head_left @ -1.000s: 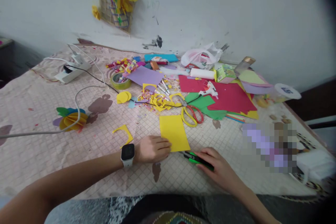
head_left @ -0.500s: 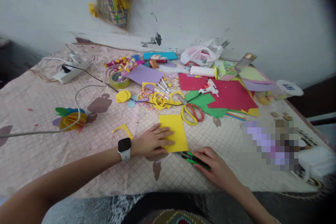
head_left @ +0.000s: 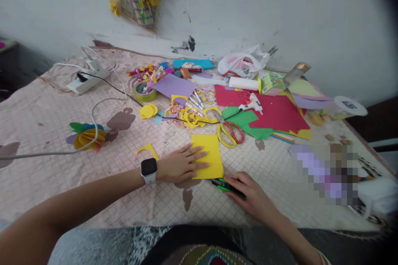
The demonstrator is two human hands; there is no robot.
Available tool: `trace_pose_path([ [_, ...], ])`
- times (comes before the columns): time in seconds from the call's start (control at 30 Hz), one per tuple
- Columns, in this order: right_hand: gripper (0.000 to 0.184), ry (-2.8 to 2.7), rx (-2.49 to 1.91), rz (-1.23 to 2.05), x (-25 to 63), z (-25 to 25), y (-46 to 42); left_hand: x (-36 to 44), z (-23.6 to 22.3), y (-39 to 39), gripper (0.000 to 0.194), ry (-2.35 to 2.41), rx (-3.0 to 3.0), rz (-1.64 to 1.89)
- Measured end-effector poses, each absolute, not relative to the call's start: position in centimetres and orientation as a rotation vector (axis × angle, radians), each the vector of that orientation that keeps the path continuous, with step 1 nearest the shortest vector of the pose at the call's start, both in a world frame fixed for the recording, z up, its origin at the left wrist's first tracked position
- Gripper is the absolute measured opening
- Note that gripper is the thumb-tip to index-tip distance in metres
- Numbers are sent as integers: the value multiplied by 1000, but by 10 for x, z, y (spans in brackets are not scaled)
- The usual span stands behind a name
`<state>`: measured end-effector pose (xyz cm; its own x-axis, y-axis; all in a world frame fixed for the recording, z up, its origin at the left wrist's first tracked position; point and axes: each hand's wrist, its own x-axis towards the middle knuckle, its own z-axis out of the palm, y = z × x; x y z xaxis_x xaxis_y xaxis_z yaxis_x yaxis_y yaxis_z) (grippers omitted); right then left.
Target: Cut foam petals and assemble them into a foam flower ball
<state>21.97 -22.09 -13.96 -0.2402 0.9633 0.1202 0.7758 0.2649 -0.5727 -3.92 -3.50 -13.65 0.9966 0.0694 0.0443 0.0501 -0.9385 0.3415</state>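
Observation:
A yellow paper sheet [head_left: 209, 151] lies flat on the quilted cloth in front of me. My left hand [head_left: 180, 163], with a smartwatch [head_left: 149, 169] on its wrist, rests open on the sheet's left half, fingers spread flat. Just right of the sheet's near corner, my right hand [head_left: 248, 192] is closed on a green and black cutter [head_left: 224, 184] that lies against the cloth.
Yellow and red scissors [head_left: 230, 132], a glue gun [head_left: 253, 103], red and green paper sheets [head_left: 273, 114], yellow scraps [head_left: 189, 116] and a tape roll [head_left: 143, 91] lie beyond. A power strip [head_left: 87, 80] with cables sits far left. A paper flower [head_left: 85, 136] is at left.
My left hand slid from the sheet's near left corner up onto the sheet and flattened its fingers on it. The right hand stays on the cutter.

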Motion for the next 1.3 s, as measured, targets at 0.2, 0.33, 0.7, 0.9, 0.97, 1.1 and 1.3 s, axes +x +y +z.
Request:
trace_pose_path([
  [0.2,39,-2110,-1552,587,219,-138,-222,-38,-137,-34,49,70,2812,59],
  [0.33,40,-2091,-1562,595,221,-135,-226,-39,-138,-35,50,71,2818,82],
  [0.7,35,-2116,-1528,609,209,-136,-214,-39,-137,-35,52,91,2795,45],
  [0.9,34,-2123,-1517,634,209,-134,-216,-39,-136,-35,48,89,2769,48],
  [0.97,36,-2119,-1516,642,211,-135,-220,-39,-137,-34,48,103,2760,44],
  [1.1,37,-2084,-1535,640,214,-137,-226,-39,-138,-34,47,105,2753,54],
  [1.3,34,-2098,-1501,610,209,-136,-220,-39,-137,-35,47,113,2761,48],
])
